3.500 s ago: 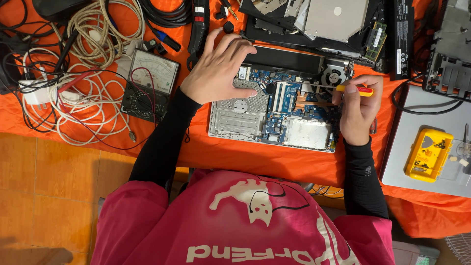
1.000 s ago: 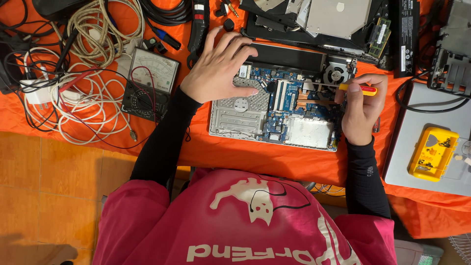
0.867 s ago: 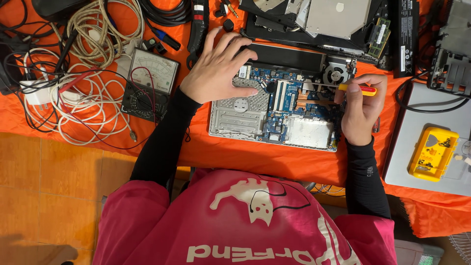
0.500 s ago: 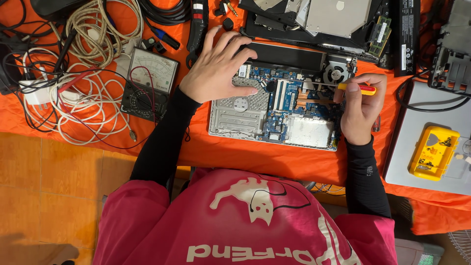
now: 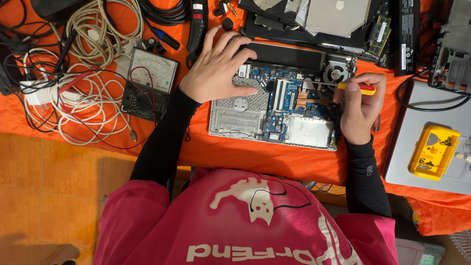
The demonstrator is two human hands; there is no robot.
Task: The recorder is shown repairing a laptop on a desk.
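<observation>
Screwdriver (image 5: 357, 88) in right hand (image 5: 360, 110) over laptop (image 5: 274, 105).

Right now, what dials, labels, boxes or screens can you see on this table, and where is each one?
Analog meter: left of the left hand, dark body, pale dial.
Yellow case: far right on a grey laptop lid, rounded rectangle.
White sticker: on the open laptop base, by the left fingers.

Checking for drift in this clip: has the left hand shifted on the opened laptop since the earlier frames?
No. The left hand rests flat on the opened laptop, at its top-left corner beside the analog multimeter, as before.
</observation>
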